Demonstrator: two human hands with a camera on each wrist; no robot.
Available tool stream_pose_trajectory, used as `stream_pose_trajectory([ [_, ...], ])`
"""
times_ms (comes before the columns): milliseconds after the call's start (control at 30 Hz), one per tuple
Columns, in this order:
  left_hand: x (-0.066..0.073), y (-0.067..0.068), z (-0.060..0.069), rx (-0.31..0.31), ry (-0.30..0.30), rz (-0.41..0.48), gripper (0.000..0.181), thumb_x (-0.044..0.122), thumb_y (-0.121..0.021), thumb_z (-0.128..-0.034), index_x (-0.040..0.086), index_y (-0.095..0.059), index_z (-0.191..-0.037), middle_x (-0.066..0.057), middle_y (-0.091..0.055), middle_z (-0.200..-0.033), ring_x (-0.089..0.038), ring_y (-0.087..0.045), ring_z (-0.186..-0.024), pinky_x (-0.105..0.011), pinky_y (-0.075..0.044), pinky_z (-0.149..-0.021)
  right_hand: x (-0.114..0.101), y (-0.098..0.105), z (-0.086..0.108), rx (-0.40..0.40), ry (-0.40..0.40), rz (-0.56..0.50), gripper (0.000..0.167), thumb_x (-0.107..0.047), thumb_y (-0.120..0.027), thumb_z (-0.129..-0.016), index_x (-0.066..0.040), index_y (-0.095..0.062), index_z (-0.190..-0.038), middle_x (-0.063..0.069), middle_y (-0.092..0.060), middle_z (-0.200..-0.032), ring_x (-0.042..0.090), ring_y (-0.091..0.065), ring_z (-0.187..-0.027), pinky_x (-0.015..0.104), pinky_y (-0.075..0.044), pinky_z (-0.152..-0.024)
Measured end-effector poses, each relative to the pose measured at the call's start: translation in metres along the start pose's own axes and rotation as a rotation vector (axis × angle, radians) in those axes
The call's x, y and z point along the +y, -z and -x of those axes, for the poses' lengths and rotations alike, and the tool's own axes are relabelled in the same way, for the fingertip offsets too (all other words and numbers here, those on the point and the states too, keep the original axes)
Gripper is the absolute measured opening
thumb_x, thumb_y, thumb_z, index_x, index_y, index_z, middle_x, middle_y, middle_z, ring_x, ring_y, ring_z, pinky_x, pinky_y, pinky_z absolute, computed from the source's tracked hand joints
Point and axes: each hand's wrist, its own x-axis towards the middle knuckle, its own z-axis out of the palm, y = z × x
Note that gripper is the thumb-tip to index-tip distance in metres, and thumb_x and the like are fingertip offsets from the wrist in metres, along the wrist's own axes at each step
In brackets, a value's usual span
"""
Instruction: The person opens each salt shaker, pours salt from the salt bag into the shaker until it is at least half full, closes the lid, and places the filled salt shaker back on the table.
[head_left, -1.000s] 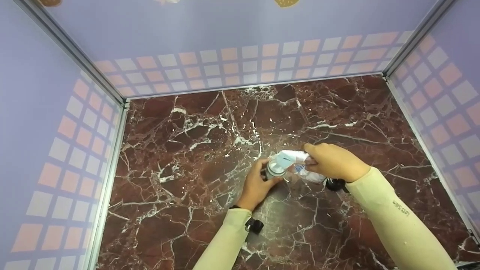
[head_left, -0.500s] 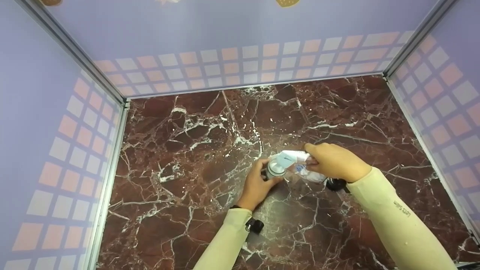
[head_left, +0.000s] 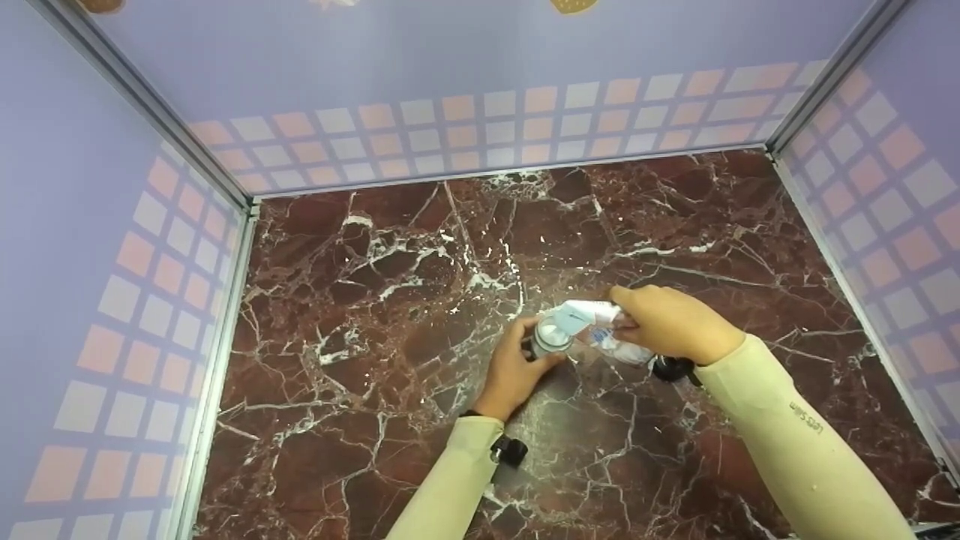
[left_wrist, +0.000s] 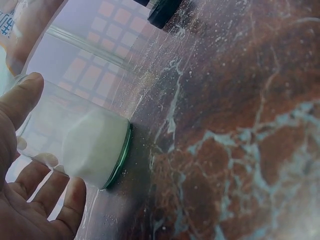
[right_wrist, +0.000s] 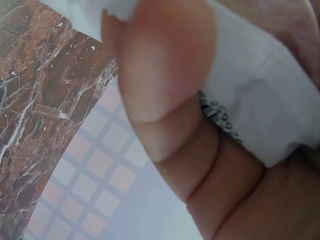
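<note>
My left hand (head_left: 512, 375) holds a clear glass jar (head_left: 553, 343) upright on the table, thumb on one side and fingers curled round the other. In the left wrist view, white powder-like stuff (left_wrist: 95, 147) fills the lower part of the jar. My right hand (head_left: 671, 322) grips a white and clear plastic packet (head_left: 581, 316), tilted with its open end at the jar's mouth. The right wrist view shows the thumb (right_wrist: 167, 55) pressed against the packet, with printed digits and part of a barcode beside it. What is left inside the packet is hidden.
The table (head_left: 360, 435) has a dark red marble pattern with white veins. White specks are scattered on it beyond the jar. Purple panels (head_left: 450, 67) with pink and white squares stand at the back and both sides.
Both hands stay almost in place. The white heap seen through the jar's mouth looks somewhat fuller than a second ago.
</note>
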Motion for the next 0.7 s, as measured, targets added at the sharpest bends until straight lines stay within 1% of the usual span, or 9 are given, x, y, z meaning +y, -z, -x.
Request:
stream_pose_trajectory([
  [167, 0.0001, 0.0006, 0.0, 0.005, -0.017, -0.006, 0.065, 0.029, -0.09, -0.0781, 0.017, -0.06, -0.135, -0.002, -0.066, -0.13, -0.017, -0.064, -0.112, -0.032, -0.054, -0.087, 0.0003, -0.0001, -0.0005, 0.007, 0.004, 0.0, 0.026, -0.013, -0.081, -0.089, -0.009, -0.057, -0.095, 0.001, -0.063, -0.073, 0.018, -0.06, -0.062, 0.043, -0.052, -0.06],
  [400, 0.0001, 0.0007, 0.0008, 0.003, -0.015, -0.001, 0.064, 0.033, -0.089, -0.0783, 0.02, -0.06, -0.134, -0.001, -0.065, -0.131, -0.017, -0.064, -0.115, -0.03, -0.055, -0.088, 0.0, -0.0002, -0.0018, 0.029, 0.009, 0.016, 0.026, -0.01, -0.08, -0.088, -0.01, -0.054, -0.091, 0.0, -0.059, -0.069, 0.018, -0.055, -0.059, 0.045, -0.051, -0.059],
  [700, 0.0008, 0.0013, 0.0005, -0.003, 0.003, -0.016, 0.063, 0.03, -0.09, -0.0782, 0.02, -0.06, -0.133, 0.0, -0.065, -0.131, -0.018, -0.064, -0.117, -0.03, -0.055, -0.09, -0.002, -0.0016, -0.0052, 0.004, -0.002, 0.019, 0.026, -0.012, -0.082, -0.087, -0.007, -0.059, -0.098, 0.003, -0.062, -0.073, 0.022, -0.059, -0.061, 0.047, -0.052, -0.06],
])
